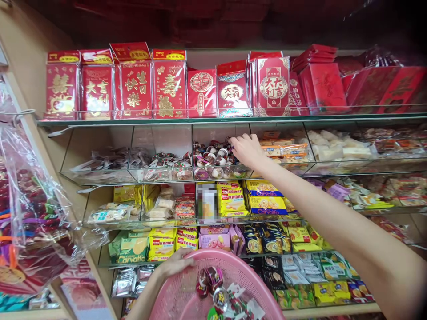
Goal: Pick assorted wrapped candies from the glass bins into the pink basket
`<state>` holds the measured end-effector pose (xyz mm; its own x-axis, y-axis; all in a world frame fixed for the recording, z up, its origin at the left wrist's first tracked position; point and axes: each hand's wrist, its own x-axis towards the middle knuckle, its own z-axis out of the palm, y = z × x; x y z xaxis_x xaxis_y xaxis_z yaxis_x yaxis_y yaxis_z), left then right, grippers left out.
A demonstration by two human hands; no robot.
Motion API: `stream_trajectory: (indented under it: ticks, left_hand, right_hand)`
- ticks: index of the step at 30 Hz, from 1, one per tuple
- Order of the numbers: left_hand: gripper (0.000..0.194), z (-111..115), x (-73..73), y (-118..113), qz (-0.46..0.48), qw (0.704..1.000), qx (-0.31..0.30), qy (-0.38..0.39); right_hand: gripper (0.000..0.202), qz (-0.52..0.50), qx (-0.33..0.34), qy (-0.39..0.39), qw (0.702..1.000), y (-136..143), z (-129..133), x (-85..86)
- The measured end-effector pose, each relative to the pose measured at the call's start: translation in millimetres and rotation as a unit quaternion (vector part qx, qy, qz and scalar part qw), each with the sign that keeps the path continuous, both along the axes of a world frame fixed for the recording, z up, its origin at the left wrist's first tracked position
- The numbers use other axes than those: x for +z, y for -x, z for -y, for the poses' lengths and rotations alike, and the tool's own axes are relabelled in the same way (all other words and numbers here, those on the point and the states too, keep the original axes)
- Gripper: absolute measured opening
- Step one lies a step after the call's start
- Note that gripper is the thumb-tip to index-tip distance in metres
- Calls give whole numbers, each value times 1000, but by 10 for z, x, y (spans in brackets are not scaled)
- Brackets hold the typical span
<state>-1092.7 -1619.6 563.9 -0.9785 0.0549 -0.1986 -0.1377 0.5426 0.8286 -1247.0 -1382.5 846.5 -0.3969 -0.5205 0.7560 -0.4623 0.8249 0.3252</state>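
Candies (215, 162) fill a glass shelf bin where the right hand (245, 149) reaches in, fingers curled among them, grip unclear, while the left hand (176, 263) grips the rim of a pink basket (187, 289) already holding a few, most remaining on the shelf.

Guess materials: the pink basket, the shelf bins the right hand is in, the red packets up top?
Pink basket: looks like moulded plastic, matte, with fine mesh perforations; left hand grips its rim.
Shelf bins: clear glass or acrylic, can't tell which; see-through dividers with bright edges; right hand reaches in.
Red packets: likely paper with gold print, in glossy clear sleeves that show glare.
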Motion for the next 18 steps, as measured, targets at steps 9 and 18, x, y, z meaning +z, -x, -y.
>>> stream_trajectory:
  ticks: [9, 18]
  left_hand:
    - [26, 37, 54, -18, -13, 1000, 15, -21]
    - [28, 74, -56, 4, -15, 999, 9, -33]
  right_hand:
    - [31, 106, -159, 23, 981, 247, 340, 99]
    - [32, 111, -158, 70, 979, 321, 361, 54]
